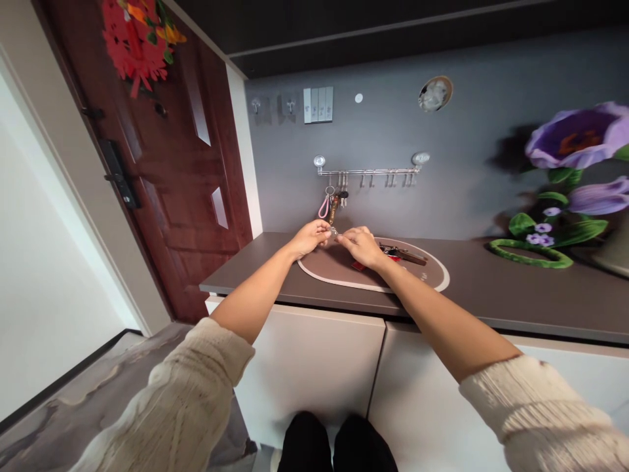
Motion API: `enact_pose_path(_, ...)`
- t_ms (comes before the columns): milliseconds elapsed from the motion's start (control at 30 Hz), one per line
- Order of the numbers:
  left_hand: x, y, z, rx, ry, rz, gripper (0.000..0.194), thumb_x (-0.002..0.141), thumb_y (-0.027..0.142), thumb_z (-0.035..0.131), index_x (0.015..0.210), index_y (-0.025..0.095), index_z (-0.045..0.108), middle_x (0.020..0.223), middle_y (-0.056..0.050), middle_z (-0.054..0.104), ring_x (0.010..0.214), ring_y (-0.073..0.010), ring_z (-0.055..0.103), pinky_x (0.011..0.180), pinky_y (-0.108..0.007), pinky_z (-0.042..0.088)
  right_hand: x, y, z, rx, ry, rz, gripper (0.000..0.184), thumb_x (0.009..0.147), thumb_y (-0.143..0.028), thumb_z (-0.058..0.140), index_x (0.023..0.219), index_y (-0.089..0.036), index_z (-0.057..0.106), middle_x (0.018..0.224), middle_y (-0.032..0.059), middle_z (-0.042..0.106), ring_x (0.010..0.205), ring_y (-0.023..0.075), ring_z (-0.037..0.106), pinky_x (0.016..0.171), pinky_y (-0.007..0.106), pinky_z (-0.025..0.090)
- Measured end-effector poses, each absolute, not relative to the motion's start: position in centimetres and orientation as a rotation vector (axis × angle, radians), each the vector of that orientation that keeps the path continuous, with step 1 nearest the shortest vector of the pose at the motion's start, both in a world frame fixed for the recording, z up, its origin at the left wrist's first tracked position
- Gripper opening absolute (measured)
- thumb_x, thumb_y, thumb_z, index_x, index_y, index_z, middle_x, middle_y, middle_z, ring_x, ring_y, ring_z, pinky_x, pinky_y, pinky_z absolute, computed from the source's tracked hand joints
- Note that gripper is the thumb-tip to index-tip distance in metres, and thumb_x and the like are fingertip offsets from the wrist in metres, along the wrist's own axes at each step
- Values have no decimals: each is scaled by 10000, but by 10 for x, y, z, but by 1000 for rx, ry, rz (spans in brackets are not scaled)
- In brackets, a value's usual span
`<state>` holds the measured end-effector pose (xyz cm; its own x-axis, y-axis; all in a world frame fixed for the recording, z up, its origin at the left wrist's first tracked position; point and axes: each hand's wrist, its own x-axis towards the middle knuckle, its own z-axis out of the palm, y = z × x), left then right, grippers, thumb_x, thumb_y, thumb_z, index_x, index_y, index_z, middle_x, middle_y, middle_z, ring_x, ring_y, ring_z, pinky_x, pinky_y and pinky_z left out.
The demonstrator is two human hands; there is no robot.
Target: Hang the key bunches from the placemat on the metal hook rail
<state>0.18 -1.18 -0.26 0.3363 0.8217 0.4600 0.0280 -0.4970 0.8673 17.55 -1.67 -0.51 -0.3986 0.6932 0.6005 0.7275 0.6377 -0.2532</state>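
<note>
My left hand [312,237] and my right hand [360,245] meet above the oval mat [344,278] on the counter. Both are closed, fingertips pinching a small silvery metal piece [334,231] between them; its exact kind is too small to make out. Just behind my fingers, a bunch of keys [343,198] with a pink loop strap [324,207] and a brown-gold tag hangs from the clear hook rail [368,172]. Partly hidden by my right hand, more keys and a dark brown strip [413,257] lie on the mat, with something red beside them.
The grey counter [472,295] runs along the wall above white cabinet doors [314,354]. Purple artificial flowers [574,137] and a green fuzzy ring [531,254] stand at the right. A dark red door [181,164] is on the left. An overhead cabinet [393,33] spans the top.
</note>
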Motion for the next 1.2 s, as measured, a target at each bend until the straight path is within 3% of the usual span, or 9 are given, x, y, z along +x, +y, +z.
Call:
enact_pose_path(367,1,-6,-7,1824,744,1247,265,697,298,609,843,140,455,586,64,488,510,-36,457,566,-200,356,178,-14,-4,-1062,-2076,-48,320,845,-362,408,763,-195,668,917,51,647,889,172,507,848,329,297)
enact_pose_path(800,4,-8,-9,1827,744,1176,279,676,279,638,831,128,463,654,17,574,624,-84,579,683,-265,425,179,-16,0,-1029,-1947,35,204,787,-331,506,747,-206,663,844,36,665,853,175,541,813,306,359)
enact_pose_path(1000,5,-10,-8,1871,782,1166,297,617,233,684,828,116,510,743,3,570,670,-72,550,697,-252,414,178,-14,-1,-995,-1945,29,199,801,-298,471,752,-186,628,831,43,639,846,171,525,793,292,368)
enact_pose_path(1200,4,-11,-6,1899,783,1170,327,678,363,625,866,106,548,800,-43,602,763,-105,546,760,-274,404,178,-13,-1,-977,-1992,-22,215,835,-269,410,784,-184,601,843,49,621,834,168,510,789,290,358)
